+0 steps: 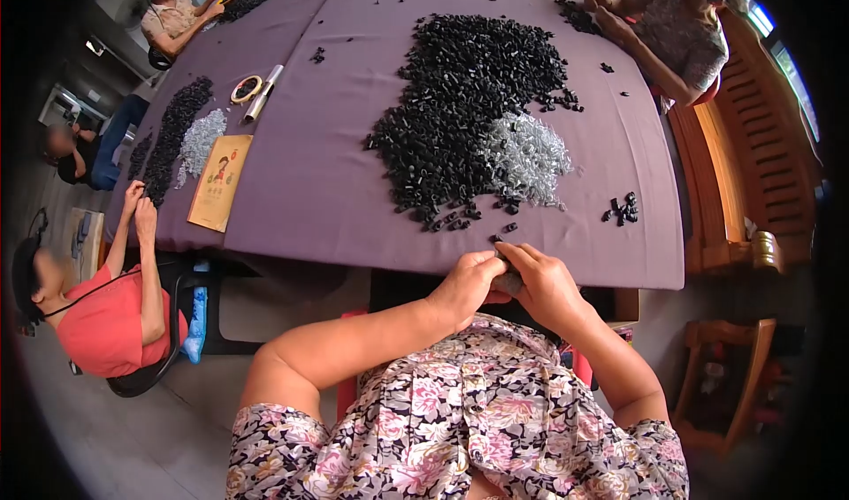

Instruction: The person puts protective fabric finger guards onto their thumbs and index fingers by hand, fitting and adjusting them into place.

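Overall, a broad table [305,182] under a purple cloth spans the view, with a slatted wooden bench [718,168] beyond its right side. Co-workers sit around it: at the left, a person in a red top [108,323] holds both hands near a long strip of black parts [174,137]; at the upper right, a person in a patterned top [676,36] reaches over a smaller dark pile [579,16].

The central heap of small black pieces [478,84] lies in front of the wearer; against its near right side rests a lesser mound of clear pieces [529,157]. Just beyond the near table edge, on the wearer's side, the left hand [467,286] and right hand [546,288] meet, fingers bent inward about a greyish item [508,283], largely hidden; which hand grips it, and how firmly, cannot be told.

Left of the heap lie a yellow booklet [217,186], a shiny tube [263,95] and, just beside the tube, a roll of tape [246,90]. A small cluster of black pieces [622,209] lies apart at the right. Smallest, a single black piece [498,240] shows at the wearer's fingertips.
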